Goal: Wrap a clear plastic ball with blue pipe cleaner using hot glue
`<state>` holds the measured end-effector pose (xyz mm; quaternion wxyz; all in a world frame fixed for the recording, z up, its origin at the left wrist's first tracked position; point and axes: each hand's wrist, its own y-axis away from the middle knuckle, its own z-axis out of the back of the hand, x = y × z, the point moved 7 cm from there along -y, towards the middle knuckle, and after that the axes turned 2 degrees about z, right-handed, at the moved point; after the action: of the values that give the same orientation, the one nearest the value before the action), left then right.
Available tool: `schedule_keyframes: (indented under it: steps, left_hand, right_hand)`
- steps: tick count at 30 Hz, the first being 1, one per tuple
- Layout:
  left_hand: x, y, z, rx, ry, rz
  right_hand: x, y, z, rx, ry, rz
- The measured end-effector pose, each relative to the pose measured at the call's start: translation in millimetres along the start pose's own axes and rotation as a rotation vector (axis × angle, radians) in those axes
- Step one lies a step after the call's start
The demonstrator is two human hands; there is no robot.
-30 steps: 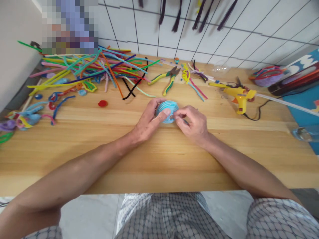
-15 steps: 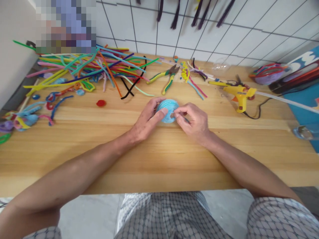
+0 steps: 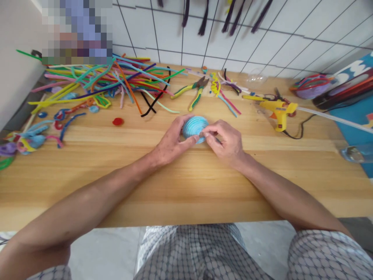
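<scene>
A small light-blue dome of coiled pipe cleaner [image 3: 194, 126] rests at the middle of the wooden table [image 3: 186, 182]. My left hand [image 3: 172, 140] wraps around its left side, thumb pressed against its front. My right hand [image 3: 224, 140] pinches at the dome's right edge with thumb and forefinger; whatever sits in the pinch is too small to make out.
A heap of coloured pipe cleaners [image 3: 101, 79] covers the back left. Green-handled pliers [image 3: 196, 91] lie behind the dome, a yellow glue gun [image 3: 278, 109] with a black cord at the right. A red disc [image 3: 118, 121], coiled pieces [image 3: 26, 140] and a purple woven bowl [image 3: 311, 87] also lie about.
The blue dome has been turned slightly between my hands, and my left thumb has slid lower across its front. Both hands stay in the same place.
</scene>
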<state>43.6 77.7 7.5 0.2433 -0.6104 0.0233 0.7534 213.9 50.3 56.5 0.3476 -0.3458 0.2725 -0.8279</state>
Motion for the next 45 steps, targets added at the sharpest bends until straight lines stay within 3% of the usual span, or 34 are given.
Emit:
schedule_keyframes:
  steps: [9, 13, 20, 29, 45]
  left_hand:
    - [-2.0, -3.9, 0.6, -0.065, 0.081, 0.034]
    - [1.1, -4.2, 1.8, -0.073, 0.063, 0.058]
    - [-4.0, -3.8, 7.0, -0.118, -0.162, -0.066]
    - [-0.3, -2.3, 2.0, -0.132, -0.061, -0.023]
    - [-2.6, 0.4, 1.1, -0.132, -0.094, -0.043]
  right_hand:
    - [1.9, 0.5, -3.6, 0.045, -0.036, 0.032]
    - [-3.5, 1.8, -2.4, 0.016, -0.063, -0.065]
    - [-9.3, 2.0, -0.8, 0.008, -0.099, -0.198]
    - [-10.4, 3.2, -2.0, -0.016, -0.168, -0.250]
    - [-19.5, 7.5, -10.0, 0.023, -0.321, -0.526]
